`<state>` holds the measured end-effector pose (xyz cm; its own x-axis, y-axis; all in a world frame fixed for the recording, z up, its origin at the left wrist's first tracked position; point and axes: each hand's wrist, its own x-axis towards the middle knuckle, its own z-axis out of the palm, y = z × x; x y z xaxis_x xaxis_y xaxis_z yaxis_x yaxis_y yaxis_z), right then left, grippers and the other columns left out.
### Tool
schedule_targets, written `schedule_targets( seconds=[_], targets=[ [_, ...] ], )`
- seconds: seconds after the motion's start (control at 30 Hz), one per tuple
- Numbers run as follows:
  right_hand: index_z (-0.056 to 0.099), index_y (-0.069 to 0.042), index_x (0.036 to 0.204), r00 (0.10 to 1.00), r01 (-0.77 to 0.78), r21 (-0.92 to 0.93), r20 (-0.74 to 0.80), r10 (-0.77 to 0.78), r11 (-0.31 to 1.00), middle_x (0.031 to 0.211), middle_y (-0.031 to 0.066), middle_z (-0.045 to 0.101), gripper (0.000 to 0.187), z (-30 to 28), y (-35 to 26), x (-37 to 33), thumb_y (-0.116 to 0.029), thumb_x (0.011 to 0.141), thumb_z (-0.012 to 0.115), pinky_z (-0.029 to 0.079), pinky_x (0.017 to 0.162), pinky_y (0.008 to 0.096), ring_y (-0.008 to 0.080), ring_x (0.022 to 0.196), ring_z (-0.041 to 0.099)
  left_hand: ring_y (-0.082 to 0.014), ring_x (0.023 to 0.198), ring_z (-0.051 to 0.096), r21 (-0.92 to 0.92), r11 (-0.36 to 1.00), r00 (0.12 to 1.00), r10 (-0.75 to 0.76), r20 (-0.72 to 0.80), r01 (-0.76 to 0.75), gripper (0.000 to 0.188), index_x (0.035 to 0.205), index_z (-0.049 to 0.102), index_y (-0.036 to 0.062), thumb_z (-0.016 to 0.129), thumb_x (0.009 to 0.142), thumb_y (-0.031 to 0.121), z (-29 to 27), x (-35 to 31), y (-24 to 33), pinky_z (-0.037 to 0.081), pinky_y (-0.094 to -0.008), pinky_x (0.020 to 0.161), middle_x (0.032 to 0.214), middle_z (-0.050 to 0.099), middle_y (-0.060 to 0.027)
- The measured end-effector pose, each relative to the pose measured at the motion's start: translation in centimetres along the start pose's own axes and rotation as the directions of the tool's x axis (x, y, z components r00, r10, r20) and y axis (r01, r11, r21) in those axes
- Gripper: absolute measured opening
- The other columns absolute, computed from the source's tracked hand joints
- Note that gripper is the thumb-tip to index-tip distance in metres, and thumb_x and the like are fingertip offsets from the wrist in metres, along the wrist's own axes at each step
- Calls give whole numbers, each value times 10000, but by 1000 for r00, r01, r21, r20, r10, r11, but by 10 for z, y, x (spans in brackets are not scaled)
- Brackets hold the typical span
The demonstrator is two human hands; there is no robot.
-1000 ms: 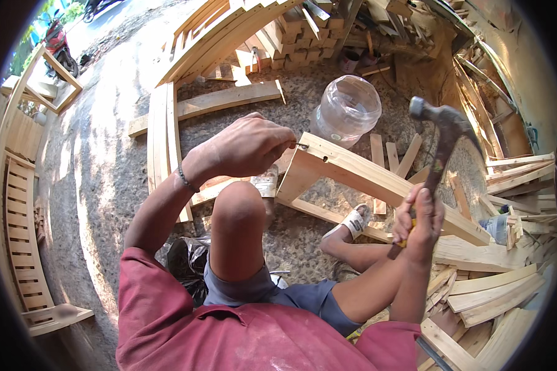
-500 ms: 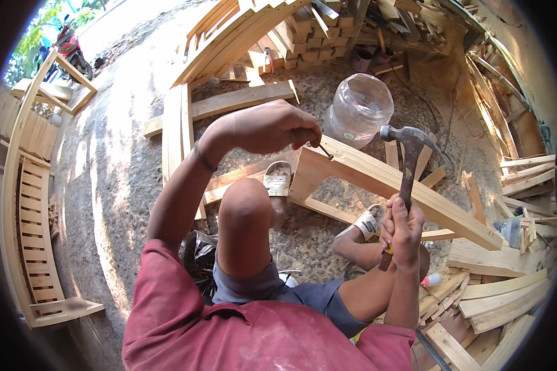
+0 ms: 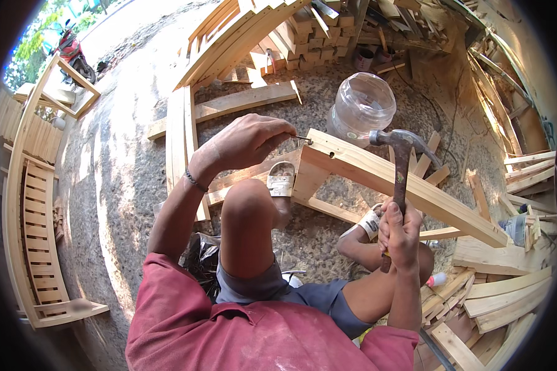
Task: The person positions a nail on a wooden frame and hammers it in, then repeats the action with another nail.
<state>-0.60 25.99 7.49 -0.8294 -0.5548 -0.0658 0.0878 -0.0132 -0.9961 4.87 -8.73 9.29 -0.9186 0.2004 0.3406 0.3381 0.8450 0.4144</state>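
Observation:
My left hand (image 3: 249, 141) pinches a thin metal rod (image 3: 301, 138), perhaps a nail or punch. Its far tip meets the near end of a pale wooden beam (image 3: 402, 185). In the beam's face, just right of that tip, is a small dark hole (image 3: 332, 154). Upright in my right hand (image 3: 400, 234) is a claw hammer (image 3: 401, 170), gripped low on its handle. The hammer's head is above the beam, apart from the rod. The beam belongs to a wooden frame lying between my legs, with a lower rail (image 3: 334, 210) beneath it.
A clear plastic jar (image 3: 362, 106) stands behind the beam. Loose boards (image 3: 507, 297) are piled at the right, and stacked blocks (image 3: 319, 43) at the back. A slatted wooden bench frame (image 3: 38, 229) stands at far left, with a red motorbike (image 3: 73, 52) beyond.
My left hand has moved left and slightly down, carrying the rod tip from the spot where the hole now shows toward the beam's end. The hammer has shifted slightly left.

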Motion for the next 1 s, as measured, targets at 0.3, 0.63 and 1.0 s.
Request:
schedule_targets(
  seconds=[0.3, 0.63, 1.0],
  targets=[
    [505, -49, 947, 999, -11, -50, 48, 14, 999, 577, -69, 399, 263, 6, 3, 0, -299, 1028, 532, 281, 374, 181, -10, 437, 343, -313, 982, 663, 24, 1000, 996, -6, 90, 4, 270, 1197, 662, 89, 581, 939, 97, -2, -1, 1, 506, -416, 867, 1066, 709, -131],
    [558, 11, 894, 979, 205, -549, 130, -159, 811, 544, 57, 490, 305, 17, -32, 19, -271, 1007, 549, 351, 445, 336, 120, 446, 476, -191, 841, 686, 329, 926, 974, 128, 186, -184, 400, 1188, 679, 134, 603, 831, -30, -17, 10, 7, 469, -363, 816, 902, 719, -41],
    [601, -3, 968, 959, 283, -737, 229, -168, 614, 692, 8, 527, 282, 40, -79, 33, -272, 1024, 534, 393, 544, 288, 88, 615, 460, -198, 664, 625, 320, 920, 970, 182, 162, -226, 447, 1187, 669, 132, 610, 778, -39, -10, 8, -3, 445, -344, 800, 744, 661, -25]
  ],
)
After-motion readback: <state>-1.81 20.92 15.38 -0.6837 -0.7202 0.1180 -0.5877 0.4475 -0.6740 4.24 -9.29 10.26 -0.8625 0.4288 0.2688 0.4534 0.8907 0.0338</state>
